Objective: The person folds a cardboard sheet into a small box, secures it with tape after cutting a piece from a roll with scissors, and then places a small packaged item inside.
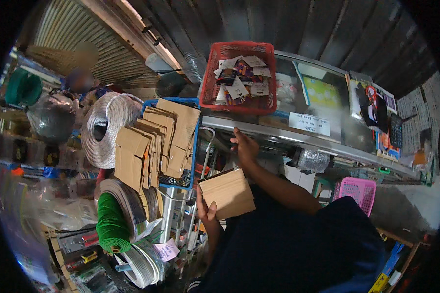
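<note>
My left hand (206, 207) grips a small brown cardboard box (228, 193) by its left edge, holding it in front of my chest. My right hand (244, 144) reaches up under the metal edge of a glass counter (283, 134), its fingers spread and nothing in them. Just left of both hands stands a blue crate (196, 128) packed with several flat brown cardboard boxes (154, 144). My dark sleeves fill the lower middle of the view.
A red basket (239, 105) of small packets sits on the counter. A pink basket (358, 190) is at the right below it. Coils of rope (107, 124), a green twine spool (111, 224) and tools crowd the left. A person stands far left.
</note>
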Action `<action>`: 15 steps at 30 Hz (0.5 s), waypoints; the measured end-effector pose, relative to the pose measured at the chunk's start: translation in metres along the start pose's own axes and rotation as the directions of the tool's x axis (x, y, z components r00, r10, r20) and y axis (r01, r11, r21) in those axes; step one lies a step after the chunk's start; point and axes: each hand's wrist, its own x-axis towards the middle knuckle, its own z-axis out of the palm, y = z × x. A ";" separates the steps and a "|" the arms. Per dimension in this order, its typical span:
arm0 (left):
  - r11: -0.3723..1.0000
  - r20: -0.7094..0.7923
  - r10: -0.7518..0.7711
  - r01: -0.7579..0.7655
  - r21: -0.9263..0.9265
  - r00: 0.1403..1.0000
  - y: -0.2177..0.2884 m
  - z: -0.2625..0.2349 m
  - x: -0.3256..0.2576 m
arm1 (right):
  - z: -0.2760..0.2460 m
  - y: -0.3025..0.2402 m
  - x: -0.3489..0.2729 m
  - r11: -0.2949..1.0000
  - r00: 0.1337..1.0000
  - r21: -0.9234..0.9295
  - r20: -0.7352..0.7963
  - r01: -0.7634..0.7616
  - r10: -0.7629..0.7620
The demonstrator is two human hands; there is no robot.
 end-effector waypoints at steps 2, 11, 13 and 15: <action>0.998 0.010 0.011 -0.012 0.054 1.000 -0.001 -0.006 0.002 | 0.004 0.002 0.000 1.000 0.999 -0.011 -0.029 0.024 -0.024; 1.000 0.091 -0.020 0.022 -0.022 0.996 0.030 -0.002 0.014 | -0.002 0.007 -0.002 0.969 0.997 -0.243 -0.052 0.036 -0.050; 0.998 0.079 0.050 -0.047 -0.036 0.996 0.030 -0.005 0.019 | -0.006 -0.002 -0.010 0.964 0.998 -0.257 0.042 0.062 -0.053; 0.994 0.083 0.095 -0.091 -0.053 0.992 0.037 -0.005 0.023 | -0.015 -0.022 -0.023 0.965 0.984 -0.254 0.176 0.062 -0.017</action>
